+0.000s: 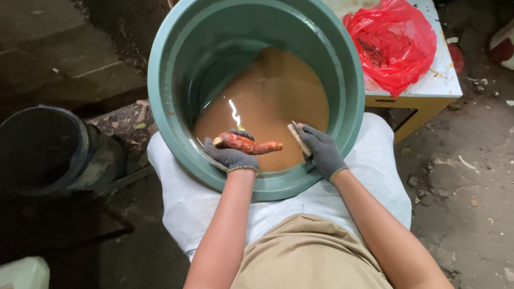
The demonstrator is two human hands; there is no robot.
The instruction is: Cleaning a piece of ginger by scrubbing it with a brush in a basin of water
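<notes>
at the frame's centre, the grey-gloved left hand grips a long reddish-orange root over the muddy brown water in a big green plastic tub. the gloved right hand clasps a small pale brush; judging by this, short strokes along the root, low over the water, suit best.

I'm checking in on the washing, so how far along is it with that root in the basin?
Done: the water in the green basin is already muddy brown, so some scrubbing looks finished. In hand: the left hand holds an orange-brown root above the water, and the right hand holds a small brush beside it. Left: I cannot tell; the red bag hides its contents.
</notes>
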